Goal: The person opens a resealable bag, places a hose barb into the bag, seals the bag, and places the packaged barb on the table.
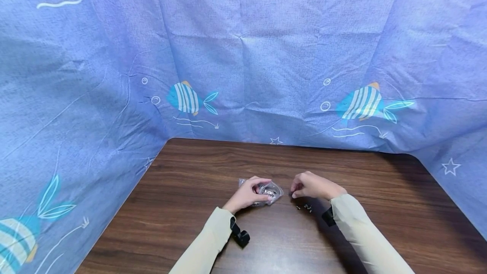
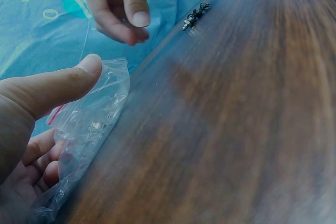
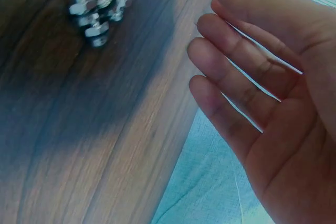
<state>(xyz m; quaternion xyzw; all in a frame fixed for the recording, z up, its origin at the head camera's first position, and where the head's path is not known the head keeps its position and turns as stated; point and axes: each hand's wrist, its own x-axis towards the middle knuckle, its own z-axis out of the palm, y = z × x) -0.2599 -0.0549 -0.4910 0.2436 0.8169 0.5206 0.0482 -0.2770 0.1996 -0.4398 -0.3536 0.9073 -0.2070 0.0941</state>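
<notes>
My left hand (image 1: 246,194) holds a clear plastic zip bag (image 1: 277,188), its thumb at the bag's upper edge and its fingers behind the film in the left wrist view. Small shiny pieces show inside the bag (image 2: 100,124). To the right of the bag, my right hand (image 1: 313,186) hovers over the table with loosely bent fingers. In the right wrist view nothing shows between its fingers (image 3: 220,72), though the thumb's tip is partly cut off. Near it lies a small cluster of metal fittings (image 3: 94,17) with hex collars and threaded ends.
The dark wood-grain table (image 1: 182,219) runs back to a blue curtain (image 1: 274,62) printed with fish. One more small metal piece (image 1: 298,207) lies just left of the cluster. Black camera straps (image 1: 240,235) sit on both wrists.
</notes>
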